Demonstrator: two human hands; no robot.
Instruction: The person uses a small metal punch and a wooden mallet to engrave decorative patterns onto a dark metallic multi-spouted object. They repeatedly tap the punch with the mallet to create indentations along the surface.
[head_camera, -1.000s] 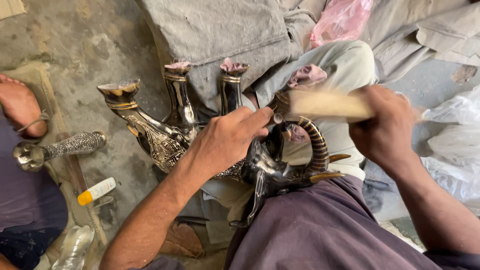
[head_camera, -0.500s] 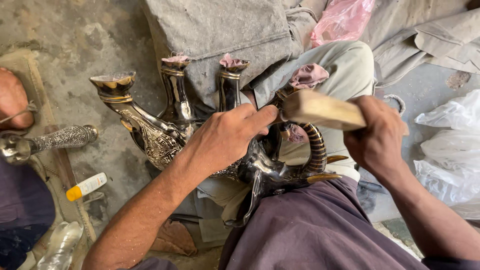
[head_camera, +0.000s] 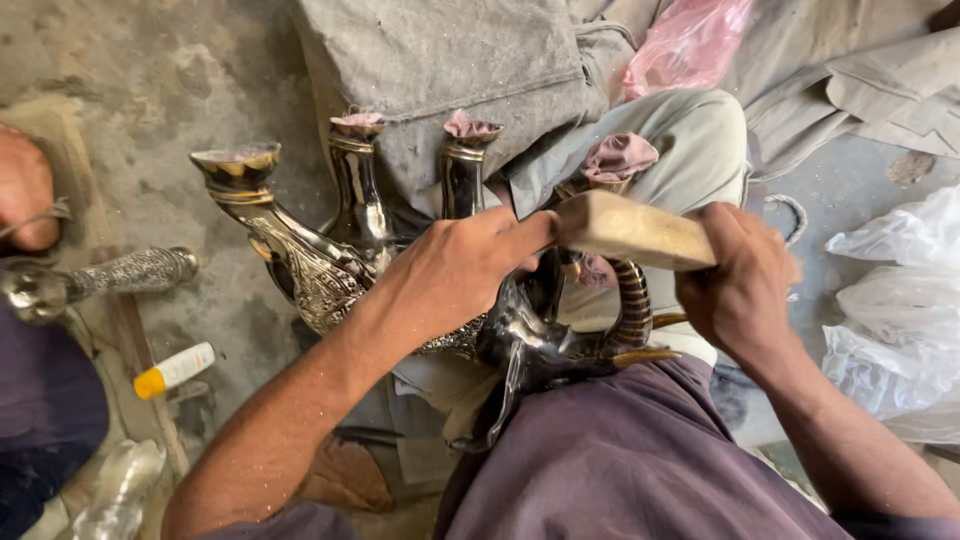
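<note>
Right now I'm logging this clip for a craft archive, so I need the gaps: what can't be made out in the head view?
- Metal animal figure: its body is hidden under the left hand.
- Wooden block: its far end is buried in the right hand.
- Engraved metal piece: its left end is cut off by the frame edge and another person's foot.
- Small white and orange tube: too small to identify.

Animal figure: glossy embossed metal. Block: pale smooth wood. Floor: rough concrete.
</note>
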